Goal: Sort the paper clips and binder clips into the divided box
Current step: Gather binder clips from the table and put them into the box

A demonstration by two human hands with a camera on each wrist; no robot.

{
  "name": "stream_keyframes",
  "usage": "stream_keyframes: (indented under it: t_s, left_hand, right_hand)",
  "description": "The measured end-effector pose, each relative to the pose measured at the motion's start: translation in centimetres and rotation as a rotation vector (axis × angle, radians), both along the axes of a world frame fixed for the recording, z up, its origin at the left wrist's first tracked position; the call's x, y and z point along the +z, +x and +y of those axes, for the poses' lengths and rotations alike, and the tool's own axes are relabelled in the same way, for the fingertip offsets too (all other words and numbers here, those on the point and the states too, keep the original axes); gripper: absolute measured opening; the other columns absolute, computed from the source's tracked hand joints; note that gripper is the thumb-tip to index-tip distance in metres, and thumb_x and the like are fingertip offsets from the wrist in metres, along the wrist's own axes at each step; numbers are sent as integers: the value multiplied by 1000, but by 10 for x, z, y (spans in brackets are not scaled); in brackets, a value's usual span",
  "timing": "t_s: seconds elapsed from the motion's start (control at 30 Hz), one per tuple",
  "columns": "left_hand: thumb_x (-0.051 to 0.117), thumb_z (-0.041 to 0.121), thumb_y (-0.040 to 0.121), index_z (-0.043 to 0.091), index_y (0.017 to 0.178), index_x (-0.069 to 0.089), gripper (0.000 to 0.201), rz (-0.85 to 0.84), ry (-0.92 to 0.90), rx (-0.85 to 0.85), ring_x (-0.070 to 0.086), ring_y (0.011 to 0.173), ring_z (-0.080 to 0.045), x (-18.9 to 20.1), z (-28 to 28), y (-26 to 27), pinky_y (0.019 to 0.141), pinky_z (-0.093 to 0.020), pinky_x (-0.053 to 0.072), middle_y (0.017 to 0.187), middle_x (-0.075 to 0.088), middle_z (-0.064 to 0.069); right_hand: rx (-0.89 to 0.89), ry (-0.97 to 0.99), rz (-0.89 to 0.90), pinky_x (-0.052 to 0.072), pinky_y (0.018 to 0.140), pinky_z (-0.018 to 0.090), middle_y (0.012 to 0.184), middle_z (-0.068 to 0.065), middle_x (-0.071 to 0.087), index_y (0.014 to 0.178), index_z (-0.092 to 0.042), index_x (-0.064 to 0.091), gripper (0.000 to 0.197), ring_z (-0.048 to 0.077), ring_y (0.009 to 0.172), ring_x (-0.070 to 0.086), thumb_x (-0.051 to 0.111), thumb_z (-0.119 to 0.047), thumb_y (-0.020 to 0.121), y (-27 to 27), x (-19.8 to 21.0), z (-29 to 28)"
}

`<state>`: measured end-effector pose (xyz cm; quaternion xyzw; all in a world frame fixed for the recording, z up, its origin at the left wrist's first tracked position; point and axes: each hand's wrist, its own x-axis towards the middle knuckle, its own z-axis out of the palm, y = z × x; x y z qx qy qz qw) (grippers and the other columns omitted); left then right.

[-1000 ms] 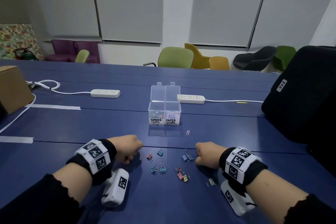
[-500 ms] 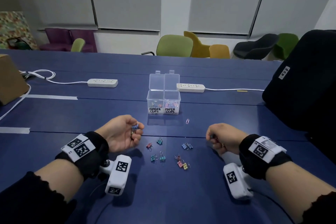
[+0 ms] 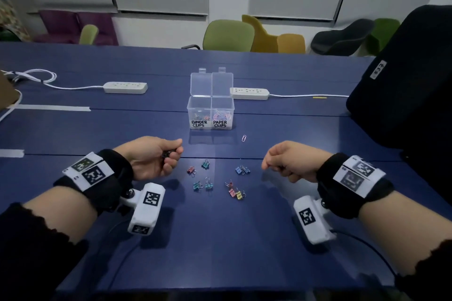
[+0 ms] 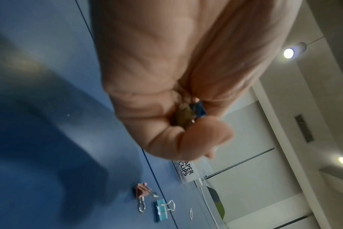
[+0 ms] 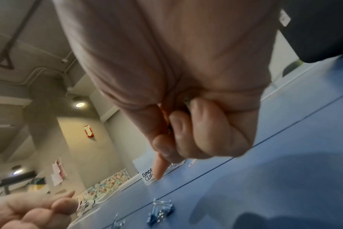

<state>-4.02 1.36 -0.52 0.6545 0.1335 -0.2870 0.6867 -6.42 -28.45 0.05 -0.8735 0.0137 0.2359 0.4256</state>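
Note:
The clear divided box (image 3: pixel 195 115) stands mid-table with both lids up. Its left cell is labelled BINDER CLIPS and its right cell PAPER CLIPS, and each holds clips. My left hand (image 3: pixel 171 155) hovers in front of the box to the left, fingers curled round a blue binder clip (image 4: pixel 199 108) and a darker one. My right hand (image 3: pixel 271 167) hovers to the right, curled round a small clip (image 5: pixel 187 100) that is mostly hidden. Between the hands, several coloured binder clips (image 3: pixel 205 164) lie on the table. One pink paper clip (image 3: pixel 243 138) lies just right of the box.
Two white power strips (image 3: pixel 125 87) (image 3: pixel 249 93) lie behind the box with cables running off. A large black bag (image 3: pixel 403 95) fills the right side. Tape strips (image 3: pixel 49 107) mark the blue table (image 3: pixel 220 239) at the left. Chairs stand beyond the far edge.
Both hands have lifted off the table and moved slightly forward toward the box, rolling inward so the wrist cameras show. The left hand carries clips it picked up.

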Motion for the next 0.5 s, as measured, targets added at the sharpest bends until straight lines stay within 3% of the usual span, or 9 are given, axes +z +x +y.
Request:
stream_keyframes:
  t_s: [0.17, 0.33, 0.43, 0.5]
  left_hand:
    - [43, 15, 98, 7, 85, 58, 22, -38, 46, -37, 40, 44, -6, 5, 2, -5, 36, -13, 34, 61, 45, 2]
    - [44, 27, 99, 10, 82, 56, 27, -84, 170, -173, 24, 39, -5, 11, -10, -21, 33, -14, 21, 54, 26, 7]
    - [44, 27, 99, 9, 85, 58, 26, -140, 263, -300, 19, 41, -5, 14, -20, -34, 35, -15, 15, 55, 23, 6]
    - [44, 23, 99, 8, 88, 60, 25, -163, 311, -385, 18, 43, -6, 16, -26, -45, 36, -15, 15, 56, 24, 5]
  right_hand:
    - [53, -95, -76, 24, 44, 20, 63, -1, 40, 78, -12, 63, 29, 13, 47, 30, 38, -3, 90, -7, 8, 16]
    - [139, -40, -221, 27, 45, 23, 56, -5, 40, 71, -15, 66, 27, 13, 47, 32, 52, -22, 93, -41, 27, 34]
    - [300, -30, -237, 32, 44, 21, 48, -12, 41, 75, -16, 68, 28, 8, 44, 35, 52, -30, 94, -77, 35, 48]
    - [463, -77, -249, 37, 49, 19, 54, -11, 48, 78, -18, 68, 23, 6, 49, 40, 54, -29, 94, -105, 33, 56]
